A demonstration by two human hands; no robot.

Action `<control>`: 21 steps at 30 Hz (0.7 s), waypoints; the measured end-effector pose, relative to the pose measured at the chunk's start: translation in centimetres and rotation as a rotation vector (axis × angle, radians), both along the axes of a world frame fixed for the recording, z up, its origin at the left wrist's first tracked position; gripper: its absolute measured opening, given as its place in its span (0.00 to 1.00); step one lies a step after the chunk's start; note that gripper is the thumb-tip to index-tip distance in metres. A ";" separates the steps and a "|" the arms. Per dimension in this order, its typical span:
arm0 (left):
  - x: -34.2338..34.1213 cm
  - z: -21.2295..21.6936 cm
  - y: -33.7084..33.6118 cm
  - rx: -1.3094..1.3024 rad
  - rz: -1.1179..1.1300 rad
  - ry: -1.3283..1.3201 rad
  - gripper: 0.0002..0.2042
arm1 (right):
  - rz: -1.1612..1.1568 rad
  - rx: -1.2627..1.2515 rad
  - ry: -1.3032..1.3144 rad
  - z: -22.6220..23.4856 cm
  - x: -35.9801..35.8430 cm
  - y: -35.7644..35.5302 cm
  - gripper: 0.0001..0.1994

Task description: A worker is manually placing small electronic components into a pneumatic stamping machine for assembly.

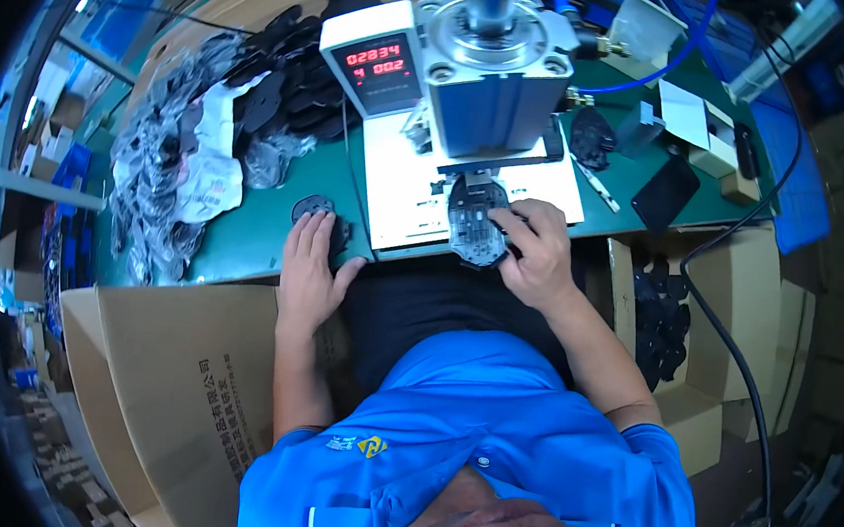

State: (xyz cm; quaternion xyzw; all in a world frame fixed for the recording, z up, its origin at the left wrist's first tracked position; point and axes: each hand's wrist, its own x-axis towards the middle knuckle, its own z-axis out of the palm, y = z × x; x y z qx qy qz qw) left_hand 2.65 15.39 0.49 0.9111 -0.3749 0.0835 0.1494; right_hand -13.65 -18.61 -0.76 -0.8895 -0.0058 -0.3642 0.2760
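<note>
My right hand (540, 257) grips a black moulded plastic shell (476, 230) by its right edge, thumb and fingers closed on it. The shell shows ribs and small cavities on its upper side and overlaps the front of the white base plate (404, 187), just below the press head (496, 109). My left hand (310, 269) lies on the green table left of the plate, its fingers stretched out and the thumb apart. Its fingertips touch a second dark plastic part (319, 204), which they partly cover.
A display box (372, 56) with red digits adjoins the press. Dark parts (302, 82) and clear plastic bags (166, 151) pile up at the left. On the right lie a black tray-like piece (666, 193) and a marker pen (597, 188). Cardboard boxes (181, 373) flank me; the right box (740, 301) holds dark parts.
</note>
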 end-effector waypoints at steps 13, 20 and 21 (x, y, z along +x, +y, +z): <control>-1.8 1.1 2.1 -0.207 -0.085 -0.062 0.24 | -0.012 0.002 0.017 0.2 0.1 0.2 0.24; -2.7 3.8 -0.6 -0.365 -0.147 -0.142 0.27 | -0.019 -0.020 0.015 0.4 0.1 0.3 0.24; -2.8 4.2 -1.1 -0.393 -0.164 -0.119 0.27 | -0.022 -0.022 0.011 0.5 0.1 0.3 0.23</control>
